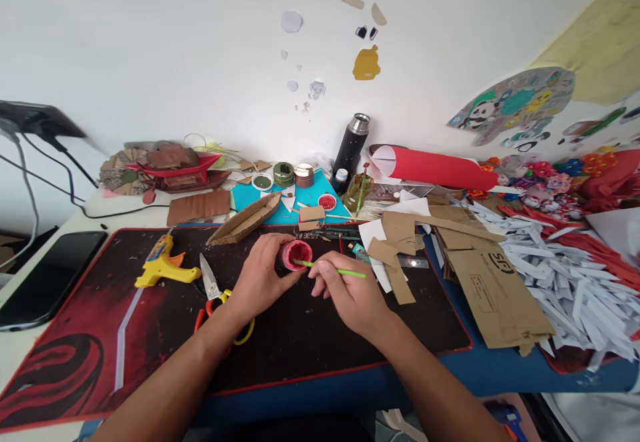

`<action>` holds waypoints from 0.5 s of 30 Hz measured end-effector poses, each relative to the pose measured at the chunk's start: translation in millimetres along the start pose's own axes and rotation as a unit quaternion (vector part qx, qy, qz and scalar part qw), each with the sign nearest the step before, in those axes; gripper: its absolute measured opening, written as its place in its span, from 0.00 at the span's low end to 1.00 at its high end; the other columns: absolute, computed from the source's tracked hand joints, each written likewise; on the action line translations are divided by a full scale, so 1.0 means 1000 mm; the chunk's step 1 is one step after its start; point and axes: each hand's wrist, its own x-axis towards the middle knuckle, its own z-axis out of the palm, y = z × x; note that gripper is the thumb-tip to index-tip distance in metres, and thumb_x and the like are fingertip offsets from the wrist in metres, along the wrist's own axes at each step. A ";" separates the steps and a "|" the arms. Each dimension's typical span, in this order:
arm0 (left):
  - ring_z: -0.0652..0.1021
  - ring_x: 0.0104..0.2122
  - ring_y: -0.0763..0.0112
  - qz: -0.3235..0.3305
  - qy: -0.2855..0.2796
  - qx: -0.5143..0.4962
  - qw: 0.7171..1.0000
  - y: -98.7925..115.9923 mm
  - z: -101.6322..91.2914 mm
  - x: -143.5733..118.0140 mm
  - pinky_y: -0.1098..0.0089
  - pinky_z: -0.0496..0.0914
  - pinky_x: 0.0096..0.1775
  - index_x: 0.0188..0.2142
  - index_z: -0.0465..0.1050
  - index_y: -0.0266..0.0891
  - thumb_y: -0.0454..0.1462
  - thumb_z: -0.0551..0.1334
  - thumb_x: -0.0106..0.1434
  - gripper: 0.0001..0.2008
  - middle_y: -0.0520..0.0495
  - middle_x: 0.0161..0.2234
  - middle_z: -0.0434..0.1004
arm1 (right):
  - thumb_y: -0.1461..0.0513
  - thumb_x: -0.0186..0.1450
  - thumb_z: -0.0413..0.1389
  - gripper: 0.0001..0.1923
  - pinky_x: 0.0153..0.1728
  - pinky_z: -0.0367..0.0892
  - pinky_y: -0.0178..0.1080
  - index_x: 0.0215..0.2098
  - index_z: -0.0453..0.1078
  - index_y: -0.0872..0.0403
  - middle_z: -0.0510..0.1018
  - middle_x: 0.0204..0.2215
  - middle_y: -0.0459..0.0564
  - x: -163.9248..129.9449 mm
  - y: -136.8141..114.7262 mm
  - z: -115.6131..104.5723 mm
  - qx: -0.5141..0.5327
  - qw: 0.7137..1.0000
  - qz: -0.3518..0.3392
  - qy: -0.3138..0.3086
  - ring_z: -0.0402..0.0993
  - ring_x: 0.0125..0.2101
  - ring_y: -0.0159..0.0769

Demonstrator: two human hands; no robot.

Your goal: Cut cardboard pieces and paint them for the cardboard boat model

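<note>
White wall (200, 49) rises behind a black-and-red mat (310, 339) — the person's left hand (263, 272) grips a small round red paint jar (299, 254); the right hand (353, 295) pinches a slim green brush handle (353, 273).

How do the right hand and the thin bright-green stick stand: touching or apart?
Touching. The head view shows the right hand pinching the thin bright-green stick between thumb and fingers, no gap visible.

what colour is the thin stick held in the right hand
Bright green; the thin stick shows best in the head view.
</note>
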 end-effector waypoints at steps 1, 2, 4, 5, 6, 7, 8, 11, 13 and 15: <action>0.81 0.52 0.52 -0.004 0.001 0.001 1.000 -0.001 0.000 0.000 0.53 0.76 0.55 0.56 0.71 0.47 0.43 0.72 0.67 0.21 0.44 0.52 0.81 | 0.49 0.84 0.48 0.23 0.30 0.72 0.36 0.40 0.78 0.50 0.80 0.25 0.46 0.001 0.001 0.000 -0.016 1.000 -0.002 -0.005 0.80 0.27 0.36; 0.81 0.52 0.52 -0.009 0.002 0.003 1.000 -0.001 0.000 0.000 0.53 0.77 0.55 0.56 0.71 0.47 0.43 0.72 0.67 0.21 0.44 0.52 0.81 | 0.49 0.84 0.48 0.23 0.31 0.71 0.36 0.40 0.78 0.49 0.80 0.25 0.46 0.002 0.003 0.000 -0.027 1.000 0.000 -0.006 0.80 0.27 0.36; 0.81 0.51 0.51 -0.012 0.004 0.008 1.000 -0.002 -0.001 0.000 0.53 0.77 0.54 0.55 0.72 0.47 0.44 0.72 0.66 0.20 0.44 0.52 0.81 | 0.47 0.84 0.47 0.24 0.30 0.72 0.36 0.40 0.78 0.49 0.80 0.25 0.45 0.003 0.005 -0.002 -0.024 1.000 0.013 0.004 0.81 0.26 0.37; 0.81 0.52 0.51 -0.009 0.004 0.011 1.000 -0.002 -0.001 0.001 0.53 0.77 0.54 0.55 0.72 0.47 0.44 0.72 0.67 0.20 0.44 0.52 0.81 | 0.47 0.84 0.47 0.25 0.30 0.72 0.36 0.41 0.78 0.49 0.80 0.25 0.45 0.003 0.005 -0.005 -0.017 1.000 0.019 0.008 0.81 0.26 0.37; 0.81 0.52 0.51 -0.005 0.003 0.014 1.000 -0.002 -0.002 0.001 0.53 0.76 0.55 0.55 0.72 0.47 0.44 0.72 0.67 0.20 0.44 0.52 0.82 | 0.46 0.84 0.47 0.25 0.30 0.72 0.36 0.41 0.78 0.49 0.81 0.25 0.45 0.003 0.004 -0.007 -0.011 1.000 0.021 0.010 0.81 0.26 0.37; 0.81 0.52 0.51 0.001 0.003 0.018 1.000 -0.002 -0.002 0.001 0.52 0.76 0.55 0.56 0.72 0.47 0.44 0.71 0.67 0.20 0.44 0.52 0.82 | 0.46 0.84 0.47 0.25 0.30 0.72 0.37 0.40 0.78 0.49 0.81 0.25 0.46 0.002 0.002 -0.010 -0.011 1.000 0.017 0.010 0.81 0.27 0.37; 0.81 0.52 0.51 0.006 0.003 0.022 1.000 -0.001 -0.002 0.002 0.53 0.76 0.55 0.56 0.72 0.47 0.44 0.71 0.67 0.20 0.44 0.52 0.82 | 0.47 0.84 0.47 0.25 0.31 0.72 0.37 0.40 0.79 0.49 0.81 0.25 0.46 0.002 0.000 -0.012 -0.018 1.000 0.009 0.011 0.81 0.27 0.37; 0.80 0.52 0.50 0.017 0.005 0.036 0.999 0.000 -0.001 0.003 0.52 0.75 0.55 0.55 0.73 0.48 0.44 0.72 0.67 0.20 0.44 0.52 0.82 | 0.49 0.84 0.48 0.23 0.33 0.71 0.38 0.39 0.79 0.48 0.81 0.25 0.46 0.001 -0.006 -0.015 -0.071 0.997 -0.022 0.028 0.81 0.27 0.38; 0.80 0.53 0.49 0.022 0.005 0.045 0.999 0.000 0.000 0.002 0.51 0.74 0.56 0.56 0.73 0.48 0.44 0.71 0.68 0.19 0.44 0.52 0.82 | 0.50 0.84 0.48 0.22 0.33 0.71 0.39 0.38 0.78 0.48 0.80 0.24 0.45 0.000 -0.007 -0.012 -0.090 0.995 -0.028 0.038 0.81 0.27 0.38; 0.80 0.53 0.49 0.026 0.001 0.044 0.999 0.000 0.000 0.002 0.51 0.73 0.56 0.56 0.73 0.47 0.43 0.71 0.68 0.19 0.44 0.52 0.82 | 0.52 0.84 0.47 0.22 0.33 0.71 0.38 0.38 0.76 0.49 0.80 0.25 0.45 -0.001 -0.005 -0.006 -0.082 0.996 -0.028 0.032 0.81 0.27 0.38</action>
